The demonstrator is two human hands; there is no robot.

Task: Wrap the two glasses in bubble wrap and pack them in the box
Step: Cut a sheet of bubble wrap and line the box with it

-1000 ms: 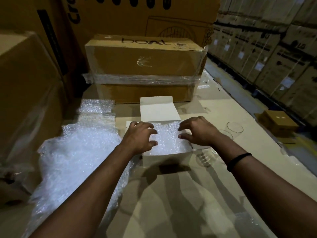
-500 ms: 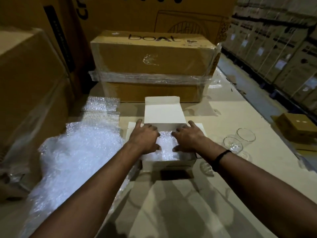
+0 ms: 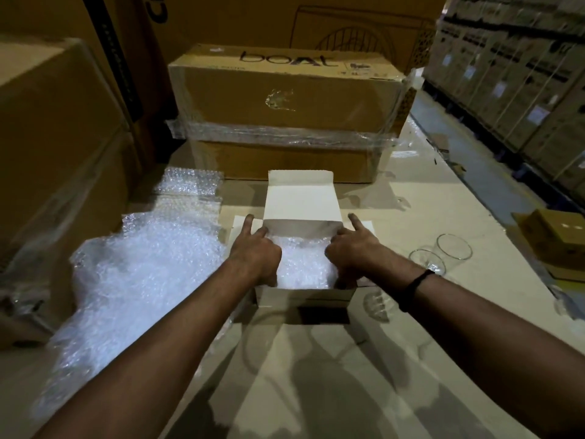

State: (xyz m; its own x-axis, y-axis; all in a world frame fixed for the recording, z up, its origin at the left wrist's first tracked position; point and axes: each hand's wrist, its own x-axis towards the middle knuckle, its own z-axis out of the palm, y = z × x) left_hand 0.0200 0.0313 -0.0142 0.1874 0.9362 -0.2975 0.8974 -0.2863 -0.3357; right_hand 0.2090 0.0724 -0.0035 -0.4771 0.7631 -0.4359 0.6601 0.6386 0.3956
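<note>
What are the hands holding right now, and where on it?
Neither hand grips anything. The left hand and right hand press down on the bubble wrap lining the open white box, near its side walls. Both glasses stand untouched.

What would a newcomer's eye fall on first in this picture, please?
Probably the two hands, the left hand and the right hand, pressing bubble wrap down into the small open white box at the centre. Next, the bright heap of loose bubble wrap left of the box, and the two clear glasses, unwrapped, standing to its right.
</note>
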